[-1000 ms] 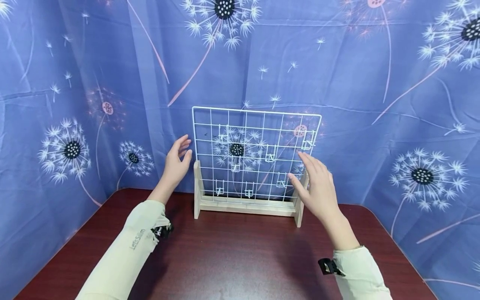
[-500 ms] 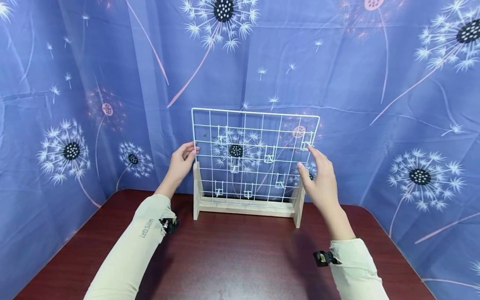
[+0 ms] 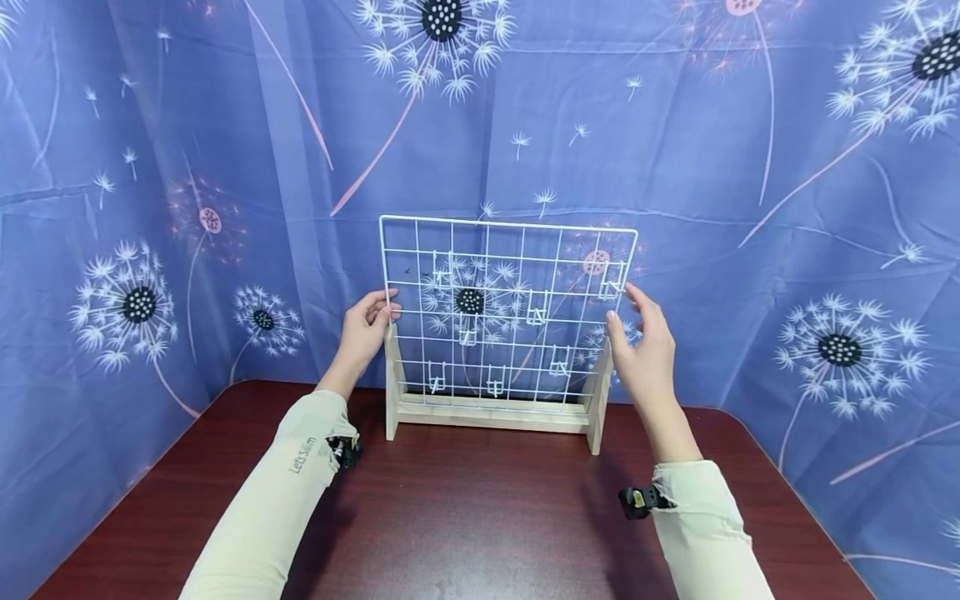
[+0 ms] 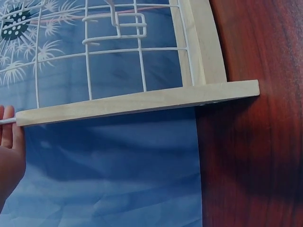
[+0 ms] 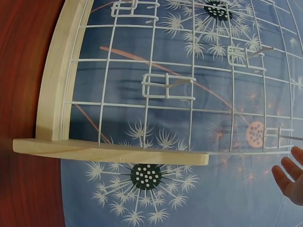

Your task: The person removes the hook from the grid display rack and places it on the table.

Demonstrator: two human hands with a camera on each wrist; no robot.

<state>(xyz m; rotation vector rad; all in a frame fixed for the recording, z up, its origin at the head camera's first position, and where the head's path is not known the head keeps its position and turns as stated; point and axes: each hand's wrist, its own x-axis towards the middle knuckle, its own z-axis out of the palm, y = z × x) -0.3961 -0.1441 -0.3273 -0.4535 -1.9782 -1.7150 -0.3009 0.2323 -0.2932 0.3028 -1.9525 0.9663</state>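
Note:
A white wire grid panel [image 3: 510, 224] stands upright in a pale wooden stand [image 3: 491, 417]. My left hand [image 3: 365, 325] pinches the panel's left side wire just above the wooden post; in the left wrist view the fingers [image 4: 7, 135] sit around that wire. At the opposite side, my right hand [image 3: 649, 354] is beside the right edge, thumb and fingers spread apart. The right wrist view has its fingertips [image 5: 283, 178] short of the frame wire, close to the upper right hook [image 5: 278, 137]. Several white wire hooks, one of them a middle hook [image 3: 536, 317], hang on the grid.
A dark red wooden table [image 3: 465, 517] carries the stand near its back edge. Behind and at both sides hangs a blue curtain [image 3: 300, 100] with dandelion prints. Black wrist cameras sit at both cream sleeves [image 3: 255, 508].
My left hand has come in from the left and taken hold of the panel's side wire. The right hand has shifted from in front of the grid to its right edge.

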